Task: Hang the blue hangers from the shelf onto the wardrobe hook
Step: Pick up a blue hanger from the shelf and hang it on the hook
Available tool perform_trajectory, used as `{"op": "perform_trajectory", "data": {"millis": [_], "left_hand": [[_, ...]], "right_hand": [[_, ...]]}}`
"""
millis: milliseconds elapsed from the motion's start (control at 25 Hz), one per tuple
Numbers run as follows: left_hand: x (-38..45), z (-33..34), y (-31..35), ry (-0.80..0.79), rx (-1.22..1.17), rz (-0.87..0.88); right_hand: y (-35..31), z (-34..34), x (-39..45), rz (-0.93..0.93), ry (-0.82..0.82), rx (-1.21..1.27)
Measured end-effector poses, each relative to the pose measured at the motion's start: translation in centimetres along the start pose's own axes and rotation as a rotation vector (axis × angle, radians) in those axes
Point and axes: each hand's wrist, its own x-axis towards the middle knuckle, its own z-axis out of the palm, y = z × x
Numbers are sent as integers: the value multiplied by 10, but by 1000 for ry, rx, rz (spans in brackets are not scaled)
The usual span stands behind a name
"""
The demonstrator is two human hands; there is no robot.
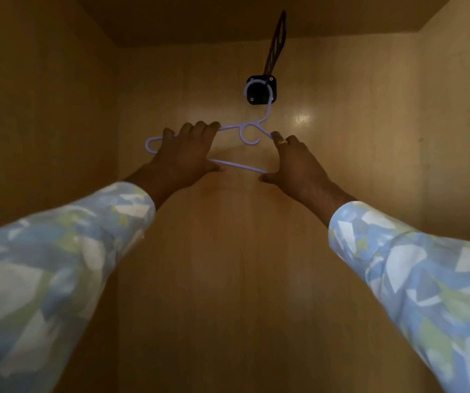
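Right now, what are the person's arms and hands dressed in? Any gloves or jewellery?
Both arms wear long sleeves of a light fabric printed with angular patches of blue, white and pale green: the left sleeve and the right sleeve match. Each ends in a cuff at the wrist. The left hand is bare, with no glove. The right hand is bare too, with a ring on one finger.

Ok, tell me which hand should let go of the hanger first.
Probably the right hand: it only touches the hanger at its end, while the left hand wraps the bar and can steady it on the hook.
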Motion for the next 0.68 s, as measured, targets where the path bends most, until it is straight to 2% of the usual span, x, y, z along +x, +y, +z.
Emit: {"op": "perform_trajectory", "data": {"millis": [80,200,320,440,520,680], "left_hand": [[-9,5,18,45,23,-11],[-13,7,33,9,-70,-71],[-46,25,40,44,-20,-66],[-97,53,50,39,-31,-38],[-136,76,55,-71,-85,-94],[-248,130,76,-389,-110,-148]], "right_hand": [[4,5,-6,10,34,-61],[14,11,-21,46,18,-139],[16,24,-54,8,7,-153],[9,45,-98,-5,-98,-112],[2,66,-133,8,-198,-125],[-6,119,-223,51,-452,-136]]}}
